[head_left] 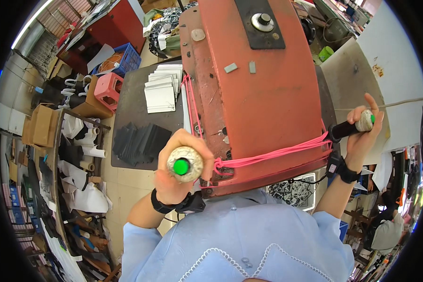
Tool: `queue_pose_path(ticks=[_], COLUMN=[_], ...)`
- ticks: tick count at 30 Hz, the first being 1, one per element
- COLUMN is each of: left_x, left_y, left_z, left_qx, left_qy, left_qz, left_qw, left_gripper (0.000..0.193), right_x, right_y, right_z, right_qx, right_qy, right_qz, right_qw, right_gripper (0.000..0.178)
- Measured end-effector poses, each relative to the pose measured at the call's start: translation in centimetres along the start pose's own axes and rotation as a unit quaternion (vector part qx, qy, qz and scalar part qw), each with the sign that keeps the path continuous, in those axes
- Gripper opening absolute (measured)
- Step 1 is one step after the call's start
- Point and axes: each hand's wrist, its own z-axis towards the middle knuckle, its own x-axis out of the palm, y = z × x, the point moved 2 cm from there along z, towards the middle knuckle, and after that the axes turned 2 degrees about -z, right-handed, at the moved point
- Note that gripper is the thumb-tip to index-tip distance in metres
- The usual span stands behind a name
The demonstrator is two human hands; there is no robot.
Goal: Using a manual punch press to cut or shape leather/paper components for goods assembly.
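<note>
My left hand (169, 155) is wrapped round a handle knob (192, 174) with a mottled, pale covering and a green button (181, 166) on its end. At the right, the fingers of my right hand (365, 136) close round a matching black handle (345, 131) with a pale wrapped end, one finger sticking up. Its green button (372, 119) shows at the tip. Both handles stand at the sides of a large red press machine's arm (268, 103). Bright pink cord (272, 153) runs across the arm's near edge between them. Black straps with small devices circle both my wrists.
Left of the arm, a dark table (136, 89) bears stacked white sheets (160, 98) and fanned black pieces (141, 143). Beyond stand a pink stool (109, 90) and a blue crate (127, 61). A rack (61, 155) of rolls and scraps lines the left.
</note>
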Motion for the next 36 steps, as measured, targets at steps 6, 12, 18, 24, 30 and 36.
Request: queue_pose_path(ticks=[6, 12, 18, 24, 30, 36], left_x=[4.2, 9.4, 2.8, -4.1, -3.4, -3.6], left_y=[2.1, 4.6, 9.2, 12.3, 13.2, 13.6], left_z=[1.6, 4.7, 5.4, 8.3, 8.8, 8.9], left_qx=[-0.007, 0.146, 0.121, 0.099, 0.218, 0.271], left_qy=[0.107, 0.271, 0.223, 0.180, 0.227, 0.254], left_qz=[0.018, 0.240, 0.448, 0.605, 0.704, 0.749], left_qw=[0.994, 0.921, 0.857, 0.769, 0.637, 0.549], left_gripper=[0.082, 0.099, 0.054, 0.042, 0.030, 0.025], right_x=[-4.7, -2.9, 4.6, 0.8, -2.3, 4.8], right_y=[0.7, 2.6, 2.5, 0.3, -1.0, -3.5], right_z=[4.6, 3.2, -5.1, -2.3, 0.8, -2.9], right_qx=[0.002, -0.204, -0.008, -0.035, -0.111, -0.056], right_qy=[-0.011, -0.214, 0.211, -0.044, -0.174, 0.036], right_qz=[-0.041, -0.406, 0.016, -0.037, -0.187, -0.407], right_qw=[0.999, 0.865, 0.977, 0.998, 0.961, 0.911], right_gripper=[0.054, 0.042, 0.067, 0.060, 0.049, 0.040])
